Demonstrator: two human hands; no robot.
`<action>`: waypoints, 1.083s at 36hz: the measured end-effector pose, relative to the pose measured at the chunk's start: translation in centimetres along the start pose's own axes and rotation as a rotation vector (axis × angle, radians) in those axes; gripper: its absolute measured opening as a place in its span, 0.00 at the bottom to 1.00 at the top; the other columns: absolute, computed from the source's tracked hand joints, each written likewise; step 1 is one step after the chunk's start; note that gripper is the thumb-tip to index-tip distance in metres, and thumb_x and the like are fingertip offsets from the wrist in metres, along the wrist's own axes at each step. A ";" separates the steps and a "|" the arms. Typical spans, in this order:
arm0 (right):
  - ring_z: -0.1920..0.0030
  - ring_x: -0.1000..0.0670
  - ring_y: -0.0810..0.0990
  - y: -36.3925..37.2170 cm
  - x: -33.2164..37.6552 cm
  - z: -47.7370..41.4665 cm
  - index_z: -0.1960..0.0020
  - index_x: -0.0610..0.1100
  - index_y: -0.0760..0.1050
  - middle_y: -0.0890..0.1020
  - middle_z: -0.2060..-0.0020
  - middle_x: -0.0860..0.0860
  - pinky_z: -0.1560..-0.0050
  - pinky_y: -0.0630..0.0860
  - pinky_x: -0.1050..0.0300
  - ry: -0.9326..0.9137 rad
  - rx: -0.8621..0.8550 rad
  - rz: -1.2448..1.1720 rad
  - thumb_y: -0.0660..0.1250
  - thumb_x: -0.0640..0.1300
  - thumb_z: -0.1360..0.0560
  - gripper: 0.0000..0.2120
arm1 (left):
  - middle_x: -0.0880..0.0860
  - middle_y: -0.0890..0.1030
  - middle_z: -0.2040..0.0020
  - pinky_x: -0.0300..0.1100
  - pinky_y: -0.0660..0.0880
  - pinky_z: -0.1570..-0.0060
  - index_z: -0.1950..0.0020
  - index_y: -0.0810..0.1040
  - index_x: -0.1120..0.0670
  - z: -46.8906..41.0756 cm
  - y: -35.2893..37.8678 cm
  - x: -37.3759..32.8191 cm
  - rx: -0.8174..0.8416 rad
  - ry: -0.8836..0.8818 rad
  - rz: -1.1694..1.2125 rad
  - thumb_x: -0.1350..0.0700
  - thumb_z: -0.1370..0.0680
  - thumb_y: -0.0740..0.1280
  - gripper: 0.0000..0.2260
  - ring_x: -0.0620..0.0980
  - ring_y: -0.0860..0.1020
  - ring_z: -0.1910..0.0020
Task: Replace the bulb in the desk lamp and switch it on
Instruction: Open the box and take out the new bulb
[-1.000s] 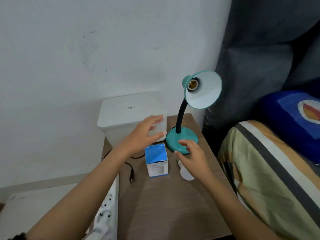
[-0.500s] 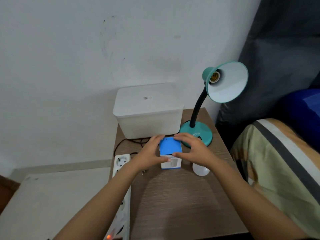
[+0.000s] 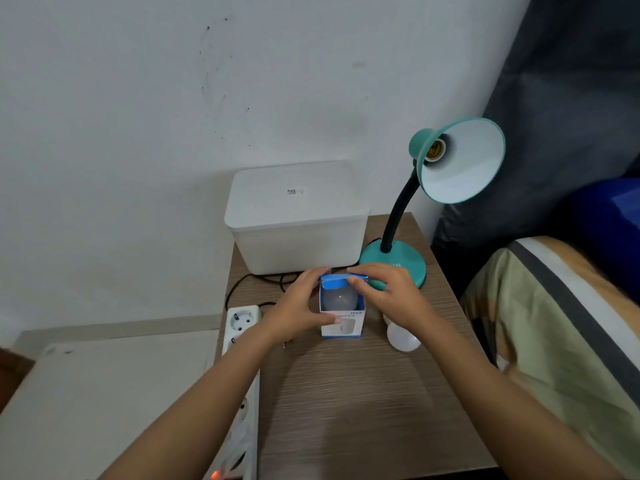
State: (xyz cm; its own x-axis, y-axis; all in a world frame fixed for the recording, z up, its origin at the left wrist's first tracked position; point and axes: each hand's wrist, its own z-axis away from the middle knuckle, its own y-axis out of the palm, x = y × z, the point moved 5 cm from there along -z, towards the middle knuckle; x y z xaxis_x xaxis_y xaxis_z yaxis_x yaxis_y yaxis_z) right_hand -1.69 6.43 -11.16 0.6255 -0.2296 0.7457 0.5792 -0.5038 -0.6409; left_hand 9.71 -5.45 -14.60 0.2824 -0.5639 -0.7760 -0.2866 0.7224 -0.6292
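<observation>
White wall stood behind a small wood-grain desk (image 3: 363,410) pushed up beside a bed (image 3: 561,341) with a striped cover. On the desk I counted one teal desk lamp (image 3: 450,161), its shade tipped toward me with the brass socket (image 3: 434,150) bare, one lidded white plastic box (image 3: 298,216) against the wall, one small blue-and-white carton (image 3: 342,315) standing upright, and two bulbs. One bulb (image 3: 340,298) sat inside the opened carton, only its frosted dome showing; the second, loose bulb (image 3: 403,339) lay on the desk just right of the carton, its base hidden under the right wrist. The left hand (image 3: 301,306) wrapped the carton's left side, fingers closed against it. The right hand (image 3: 391,296) pinched the blue top flap (image 3: 337,280) back, thumb and forefinger together on it. One white power strip (image 3: 242,341) ran along the desk's left edge, its near end cut off by the frame, a small orange light glowing there. Black cord (image 3: 242,285) trailed behind the carton; where it ended I could not tell. The carton's print was too blurred to read.
</observation>
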 end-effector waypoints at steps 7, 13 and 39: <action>0.51 0.55 0.81 -0.2 -0.5 -0.8 0.48 0.46 0.81 0.84 0.55 0.50 0.51 0.78 0.62 0.172 -0.113 -0.275 0.66 0.49 0.26 0.11 | 0.46 0.66 0.29 0.45 0.68 0.32 0.26 0.59 0.50 0.5 0.3 0.1 -0.051 0.036 0.137 0.56 0.33 0.77 0.41 0.41 0.67 0.31; 0.62 0.46 0.78 -0.2 -1.0 -2.2 0.59 0.40 0.79 0.82 0.62 0.38 0.55 0.80 0.41 0.281 -0.238 -0.357 0.66 0.57 0.28 0.18 | 0.44 0.65 0.28 0.44 0.67 0.31 0.24 0.52 0.43 0.6 0.5 -0.5 -0.052 0.087 0.169 0.56 0.32 0.76 0.44 0.40 0.65 0.30; 0.46 0.52 0.75 2.0 1.1 -0.8 0.39 0.44 0.74 0.78 0.44 0.48 0.45 0.74 0.59 0.092 0.106 0.195 0.72 0.48 0.31 0.22 | 0.48 0.65 0.33 0.25 0.66 0.38 0.24 0.55 0.52 0.2 0.6 1.2 -0.077 0.078 0.134 0.56 0.34 0.78 0.45 0.38 0.67 0.34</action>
State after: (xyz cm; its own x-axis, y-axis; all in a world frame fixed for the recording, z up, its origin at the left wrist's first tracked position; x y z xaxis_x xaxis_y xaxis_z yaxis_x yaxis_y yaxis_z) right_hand -0.25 4.47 -11.51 0.6835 -0.3908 0.6165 0.5072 -0.3531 -0.7862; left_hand 10.09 -5.61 -15.87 0.1664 -0.4962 -0.8521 -0.3866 0.7621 -0.5193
